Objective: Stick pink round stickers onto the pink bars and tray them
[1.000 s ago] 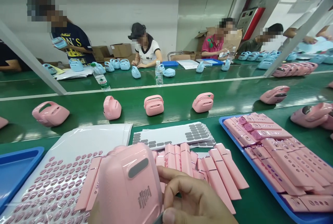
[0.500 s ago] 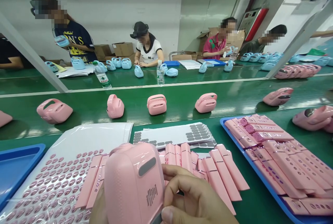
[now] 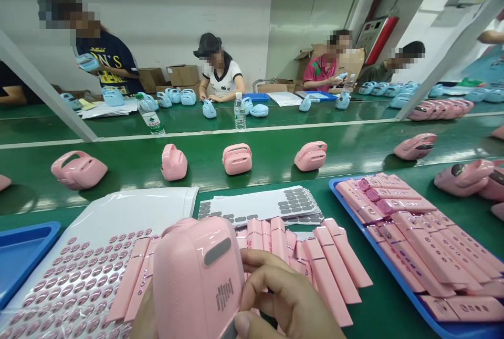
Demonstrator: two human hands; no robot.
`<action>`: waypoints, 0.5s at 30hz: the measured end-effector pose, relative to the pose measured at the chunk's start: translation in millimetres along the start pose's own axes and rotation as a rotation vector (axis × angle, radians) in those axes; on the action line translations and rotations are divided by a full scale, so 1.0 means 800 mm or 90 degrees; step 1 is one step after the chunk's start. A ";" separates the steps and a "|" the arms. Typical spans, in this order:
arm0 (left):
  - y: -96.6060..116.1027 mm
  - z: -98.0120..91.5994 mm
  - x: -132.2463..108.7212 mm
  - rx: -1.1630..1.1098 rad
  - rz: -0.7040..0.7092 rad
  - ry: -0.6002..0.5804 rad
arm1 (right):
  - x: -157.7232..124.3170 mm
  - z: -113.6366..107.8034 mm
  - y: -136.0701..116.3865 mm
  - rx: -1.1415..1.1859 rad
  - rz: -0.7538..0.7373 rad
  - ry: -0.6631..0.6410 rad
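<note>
A rounded pink plastic device with a handle, like a small portable speaker, is tilted in front of me. Its facing side carries a grey oval pad near the top and a block of dark print. My left hand grips the device from the left; its fingers are mostly hidden behind it. At the lower right edge my right hand is closed, fingertips against the device, thumb on the end of a second grey pad. That pad is partly out of frame.
Behind my hands lie pink strip parts, sheets of grey pads and a sheet of round stickers. Blue trays stand left and right, the right one loaded. Pink devices line the green belt; co-workers sit beyond.
The view has shifted slightly to the right. Both hands keep their hold, with the right thumb still at the lower grey pad. A co-worker at the back right has lowered a blue device slightly.
</note>
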State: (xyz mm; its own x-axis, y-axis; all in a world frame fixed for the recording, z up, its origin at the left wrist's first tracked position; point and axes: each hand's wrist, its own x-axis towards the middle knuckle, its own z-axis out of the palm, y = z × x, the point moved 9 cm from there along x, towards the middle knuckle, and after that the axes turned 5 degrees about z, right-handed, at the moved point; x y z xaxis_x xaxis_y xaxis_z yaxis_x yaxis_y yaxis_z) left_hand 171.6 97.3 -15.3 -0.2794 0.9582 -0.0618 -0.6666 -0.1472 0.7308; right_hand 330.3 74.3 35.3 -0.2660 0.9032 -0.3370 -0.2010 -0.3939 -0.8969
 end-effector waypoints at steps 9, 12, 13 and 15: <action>-0.018 0.009 -0.003 -0.029 -0.039 -0.001 | 0.016 0.014 0.013 0.098 -0.093 -0.006; -0.022 0.008 -0.006 -0.048 -0.048 -0.011 | 0.018 0.018 0.012 0.104 -0.095 -0.031; -0.023 0.008 -0.006 -0.056 -0.054 -0.016 | 0.018 0.018 0.013 0.095 -0.085 -0.035; -0.023 0.011 -0.006 -0.076 -0.070 -0.033 | 0.019 0.017 0.014 0.084 -0.057 -0.047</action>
State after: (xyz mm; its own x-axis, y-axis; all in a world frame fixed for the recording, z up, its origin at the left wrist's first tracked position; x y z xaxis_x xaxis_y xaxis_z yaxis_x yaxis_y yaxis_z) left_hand 191.4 97.3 -22.5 -0.1659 0.9811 -0.0999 -0.7693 -0.0654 0.6356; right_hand 311.0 81.0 24.0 -0.3097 0.9223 -0.2314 -0.3476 -0.3364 -0.8752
